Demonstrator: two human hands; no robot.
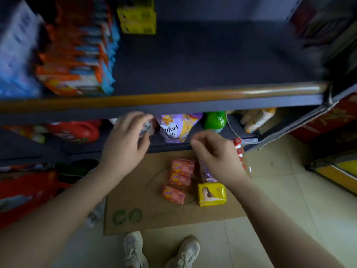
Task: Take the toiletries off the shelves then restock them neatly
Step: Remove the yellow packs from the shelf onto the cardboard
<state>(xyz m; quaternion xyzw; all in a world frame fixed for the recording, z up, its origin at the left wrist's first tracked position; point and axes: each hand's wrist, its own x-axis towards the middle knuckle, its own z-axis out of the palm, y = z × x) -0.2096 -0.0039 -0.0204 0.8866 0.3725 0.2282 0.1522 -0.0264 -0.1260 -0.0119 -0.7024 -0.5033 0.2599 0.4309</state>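
My left hand (127, 140) grips a small blurred packet (147, 127). My right hand (214, 153) is pinched on something; what, I cannot tell. Purple pouch (178, 126) reads "mfort".

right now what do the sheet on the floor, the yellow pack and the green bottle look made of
The sheet looks like plain cardboard: flat, matte brown, with cut edges. The yellow pack seems to be a soft plastic wrapper, glossy with printed art and crimped ends. The green bottle looks like moulded plastic, smooth and shiny with a highlight on it, though blur leaves that uncertain.
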